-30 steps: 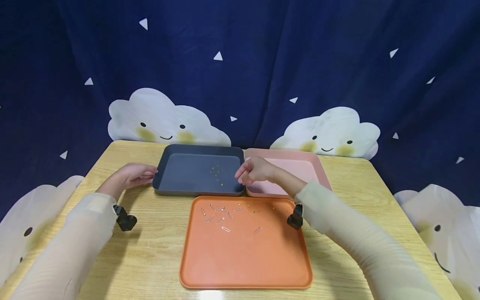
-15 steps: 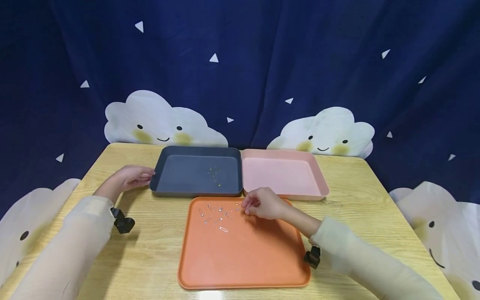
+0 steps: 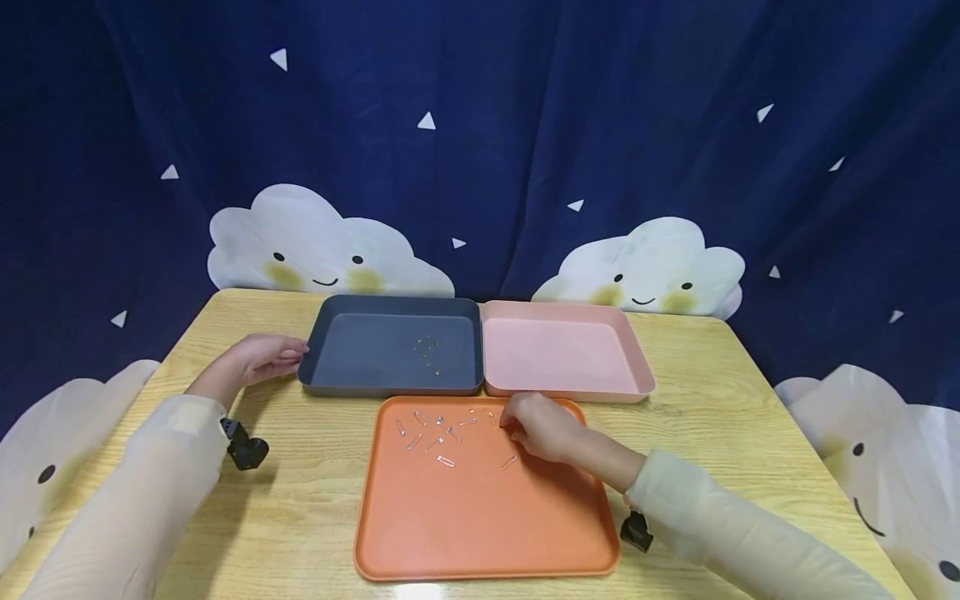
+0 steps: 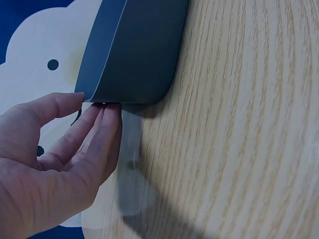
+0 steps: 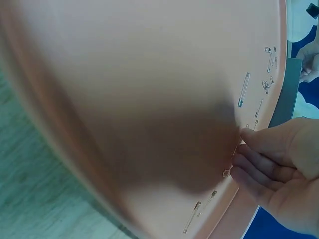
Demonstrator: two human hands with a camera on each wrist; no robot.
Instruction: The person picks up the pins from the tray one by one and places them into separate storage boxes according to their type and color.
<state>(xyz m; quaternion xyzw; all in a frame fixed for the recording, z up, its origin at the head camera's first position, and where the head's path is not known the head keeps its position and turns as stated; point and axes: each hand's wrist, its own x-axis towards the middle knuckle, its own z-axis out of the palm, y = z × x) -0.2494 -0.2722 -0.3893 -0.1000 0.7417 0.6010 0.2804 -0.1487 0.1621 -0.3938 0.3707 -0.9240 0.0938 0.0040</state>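
Several silver safety pins lie scattered over the upper part of an orange tray. My right hand is low over that tray's far edge, fingertips down among pins. In the right wrist view a small gap shows between thumb and forefinger, and one safety pin lies right at the fingertips. Fairly straight fingers of my left hand touch the left end of a dark grey tray; the left wrist view puts the thumb at its rim and the other fingertips against the outer wall.
Tiny gold-coloured pieces, too small to make out, lie inside the grey tray. A pink tray stands against its right side. All three trays sit on a wooden table, with a dark blue curtain behind.
My right hand has come from above the grey and pink trays down and toward me to the orange tray, then slightly right. The left hand stays at the grey tray.
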